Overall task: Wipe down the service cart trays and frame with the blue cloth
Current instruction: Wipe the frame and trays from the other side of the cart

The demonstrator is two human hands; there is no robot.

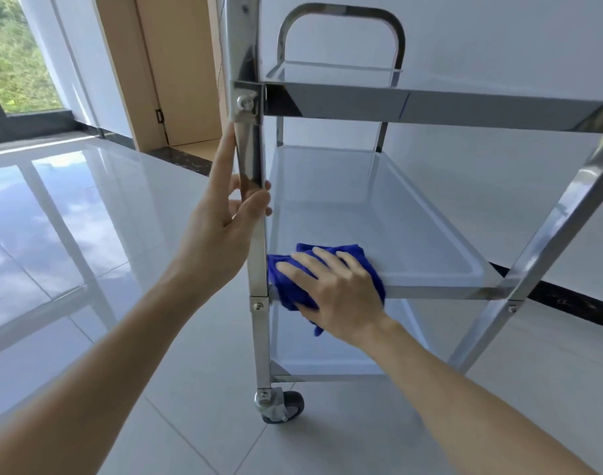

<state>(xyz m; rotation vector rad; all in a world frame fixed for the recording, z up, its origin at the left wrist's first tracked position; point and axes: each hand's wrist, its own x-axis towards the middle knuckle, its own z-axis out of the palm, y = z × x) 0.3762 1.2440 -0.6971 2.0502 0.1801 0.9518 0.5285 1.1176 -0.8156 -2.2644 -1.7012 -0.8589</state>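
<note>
Glossy floor tiles [87,269] lay under the cart. My left hand [221,221] gripped the frame post [255,234]; my right hand's [341,296] flat, relaxed fingers [327,265] pressed the blue cloth [327,252] beneath them onto the middle tray's [379,217] near rim.

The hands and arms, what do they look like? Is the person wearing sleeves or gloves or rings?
Both are bare. The left hand and right hand have no gloves, and no rings show on the fingers. No watch or bracelet shows on either wrist, and no sleeve reaches the forearms, which are uncovered all the way to the picture's bottom edge.
</note>
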